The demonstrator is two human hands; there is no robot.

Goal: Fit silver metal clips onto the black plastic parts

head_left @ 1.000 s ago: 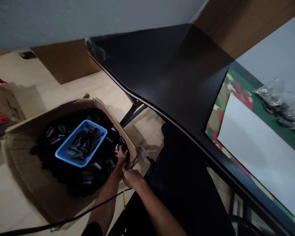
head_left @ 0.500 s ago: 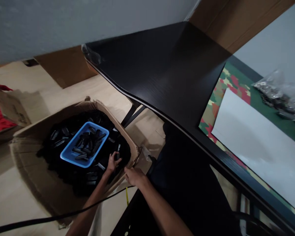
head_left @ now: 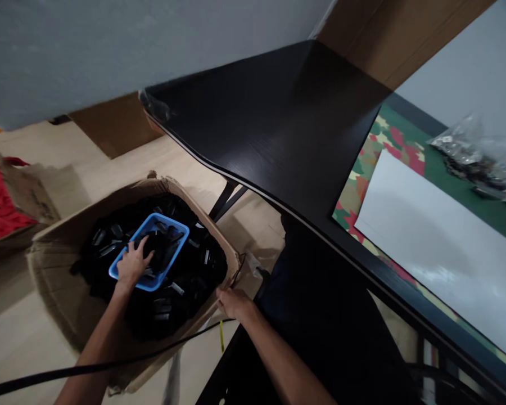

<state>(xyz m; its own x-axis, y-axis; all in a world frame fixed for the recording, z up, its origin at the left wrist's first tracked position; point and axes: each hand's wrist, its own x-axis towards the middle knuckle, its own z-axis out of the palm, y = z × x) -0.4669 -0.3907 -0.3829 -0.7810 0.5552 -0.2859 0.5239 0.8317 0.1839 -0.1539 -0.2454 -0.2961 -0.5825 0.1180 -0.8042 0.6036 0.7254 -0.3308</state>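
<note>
My left hand (head_left: pixel 134 263) reaches into a blue plastic basket (head_left: pixel 113 271), its fingers and thumb curled around a dark black piece (head_left: pixel 155 241) whose exact kind I cannot make out. Several slim black pieces lie in the basket. The basket rests on a heap of black pieces (head_left: pixel 162 308), some with shiny grey faces, inside an open cardboard box (head_left: pixel 53 281). At the box's near right side, my right hand (head_left: pixel 233 302) is closed on the cardboard rim.
A black table (head_left: pixel 253 124) stands beyond the box, with a white board (head_left: pixel 421 242) and clear plastic bags (head_left: pixel 480 152) of small parts at right. A black cable (head_left: pixel 67 372) crosses in front of the box. Red material (head_left: pixel 2 199) sits in another carton at left.
My left hand has moved left and up from the loose pieces near the box's right side to the blue basket. My right hand stays on the rim.
</note>
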